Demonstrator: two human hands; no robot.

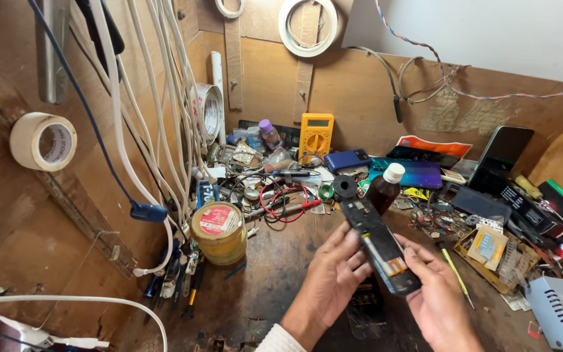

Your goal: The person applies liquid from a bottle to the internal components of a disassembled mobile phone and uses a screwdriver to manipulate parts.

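An opened phone [380, 244], its back cover off and its dark insides with an orange patch showing, was held tilted above the wooden workbench [275, 274], just in front of a brown bottle with a white cap [384, 188]. The left hand [331, 274] cupped the phone's left edge, fingers curled against it. The right hand [434, 293] gripped the phone's lower end and right side, thumb lying along it. Well to the left of the phone stood a yellow tin [219, 231]. Behind the phone, a yellow multimeter [316, 135] leaned against the back wall, with red leads [285, 202] lying between them. To the phone's right lay a green-handled screwdriver [454, 268] and a small tray of parts [490, 251].
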